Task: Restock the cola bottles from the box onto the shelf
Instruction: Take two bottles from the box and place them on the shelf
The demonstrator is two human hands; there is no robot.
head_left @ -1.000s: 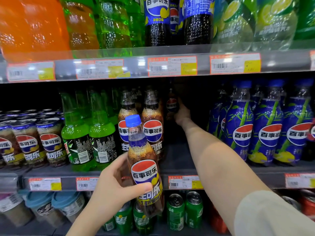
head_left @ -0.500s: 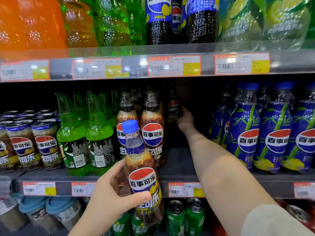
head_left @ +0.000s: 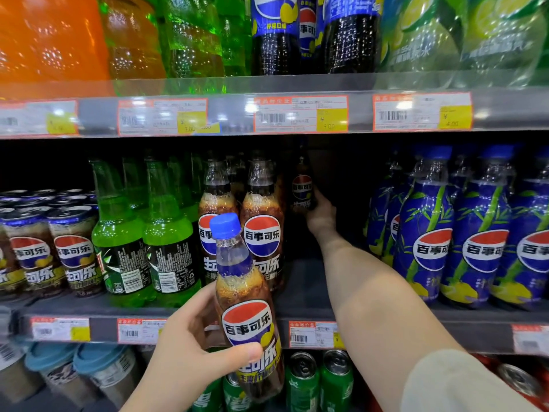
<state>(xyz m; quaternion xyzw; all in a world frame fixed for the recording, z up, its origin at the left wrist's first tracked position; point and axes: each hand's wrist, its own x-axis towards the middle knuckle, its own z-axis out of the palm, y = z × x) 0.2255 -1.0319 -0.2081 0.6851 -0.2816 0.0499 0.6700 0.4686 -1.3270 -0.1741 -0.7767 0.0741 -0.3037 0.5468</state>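
My left hand (head_left: 190,355) grips a blue-capped cola bottle (head_left: 246,310) upright in front of the middle shelf (head_left: 303,292). My right arm reaches deep into the shelf's dark gap. There my right hand (head_left: 320,215) holds another cola bottle (head_left: 301,188) at the back, its fingers round the bottle's lower part. Two rows of the same cola bottles (head_left: 261,221) stand just left of the gap. The box is out of view.
Green bottles (head_left: 166,233) and cola cans (head_left: 71,248) fill the shelf's left side, blue-labelled bottles (head_left: 430,233) its right. Large bottles stand on the upper shelf (head_left: 297,84). Green cans (head_left: 320,382) and cups sit on the lower shelf.
My right hand has slid a little further back into the gap with its bottle. My left hand and its bottle have stayed almost where they were.
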